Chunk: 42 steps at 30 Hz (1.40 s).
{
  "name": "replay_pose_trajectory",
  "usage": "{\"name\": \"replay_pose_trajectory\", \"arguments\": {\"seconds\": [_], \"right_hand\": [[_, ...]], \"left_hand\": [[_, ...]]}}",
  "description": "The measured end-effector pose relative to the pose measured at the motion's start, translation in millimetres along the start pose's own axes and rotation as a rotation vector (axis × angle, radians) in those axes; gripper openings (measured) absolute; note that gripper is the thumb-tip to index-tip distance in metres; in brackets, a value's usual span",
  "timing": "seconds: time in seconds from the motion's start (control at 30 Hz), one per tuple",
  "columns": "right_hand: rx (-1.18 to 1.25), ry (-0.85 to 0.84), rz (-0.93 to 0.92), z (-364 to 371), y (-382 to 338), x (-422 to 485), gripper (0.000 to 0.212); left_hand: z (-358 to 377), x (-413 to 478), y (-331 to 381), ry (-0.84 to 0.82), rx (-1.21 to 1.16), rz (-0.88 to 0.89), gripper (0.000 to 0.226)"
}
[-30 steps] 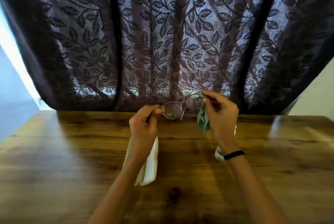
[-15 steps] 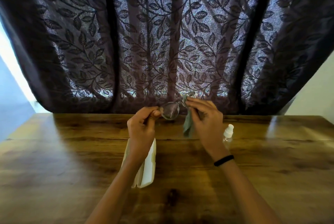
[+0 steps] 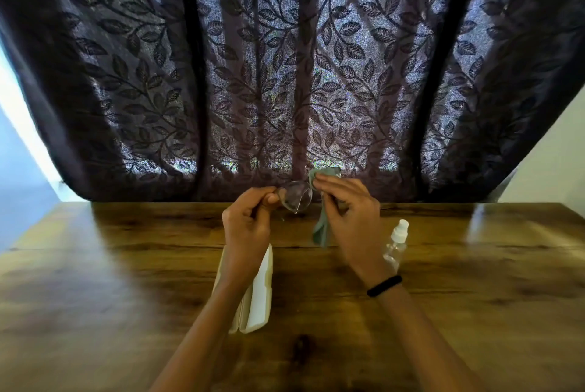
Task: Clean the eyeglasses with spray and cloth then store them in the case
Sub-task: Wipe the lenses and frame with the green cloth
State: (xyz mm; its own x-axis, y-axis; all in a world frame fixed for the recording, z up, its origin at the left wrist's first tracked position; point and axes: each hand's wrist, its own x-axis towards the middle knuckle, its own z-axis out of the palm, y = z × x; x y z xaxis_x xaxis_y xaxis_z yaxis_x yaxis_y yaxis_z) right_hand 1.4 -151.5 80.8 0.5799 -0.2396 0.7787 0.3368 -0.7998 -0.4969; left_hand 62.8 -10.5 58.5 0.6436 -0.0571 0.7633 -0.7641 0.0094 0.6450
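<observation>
The eyeglasses [image 3: 297, 196] with thin frames and clear lenses are held up above the far part of the table. My left hand [image 3: 248, 223] pinches their left end. My right hand [image 3: 348, 217] grips a grey-green cloth [image 3: 321, 230] and presses it over the right lens, which is hidden; the cloth's tail hangs down below my fingers. A white glasses case [image 3: 258, 296] lies shut on the table under my left forearm. A small clear spray bottle [image 3: 395, 243] with a white nozzle stands just right of my right wrist.
The wooden table [image 3: 95, 281] fills the lower half of the view. A dark curtain [image 3: 285, 75] with a leaf pattern hangs behind its far edge. A black band circles my right wrist [image 3: 384, 285].
My right hand has shifted left and turned palm down, bringing the cloth over the right lens. The spray bottle, hidden behind that wrist one second ago, now shows.
</observation>
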Motion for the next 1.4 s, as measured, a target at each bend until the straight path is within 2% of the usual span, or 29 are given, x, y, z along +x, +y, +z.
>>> {"name": "replay_pose_trajectory", "arguments": {"seconds": [0.37,0.5,0.7,0.9,1.13,1.3,1.33,1.4], "right_hand": [[0.019,0.134,0.135,-6.8,22.9,16.0,0.021],[0.031,0.151,0.111,-2.3,17.1,7.4,0.023],[0.042,0.083,0.045,9.9,7.2,-13.8,0.026],[0.025,0.134,0.190,6.4,24.4,-18.6,0.019],[-0.093,-0.068,0.369,3.7,48.3,-39.4,0.019],[-0.229,-0.451,0.577,6.9,64.1,-62.0,0.023],[-0.226,-0.460,0.589,7.1,63.8,-61.9,0.024],[-0.146,-0.331,0.560,6.6,58.8,-56.1,0.027]], "left_hand": [[-2.4,-0.4,5.5,0.003,0.022,0.032,0.017],[-0.2,-1.8,4.8,0.003,0.003,0.016,0.016],[-2.0,-3.9,1.3,0.012,0.021,0.016,0.016],[-6.5,-4.5,-1.5,0.045,0.039,-0.002,0.015],[-3.1,-3.6,-4.2,0.012,-0.053,-0.062,0.015],[-4.7,-3.5,-2.4,-0.002,-0.093,-0.087,0.015],[-5.4,-3.8,-2.3,-0.005,-0.087,-0.087,0.016],[-6.1,-4.2,-1.2,-0.013,-0.094,-0.102,0.019]]}}
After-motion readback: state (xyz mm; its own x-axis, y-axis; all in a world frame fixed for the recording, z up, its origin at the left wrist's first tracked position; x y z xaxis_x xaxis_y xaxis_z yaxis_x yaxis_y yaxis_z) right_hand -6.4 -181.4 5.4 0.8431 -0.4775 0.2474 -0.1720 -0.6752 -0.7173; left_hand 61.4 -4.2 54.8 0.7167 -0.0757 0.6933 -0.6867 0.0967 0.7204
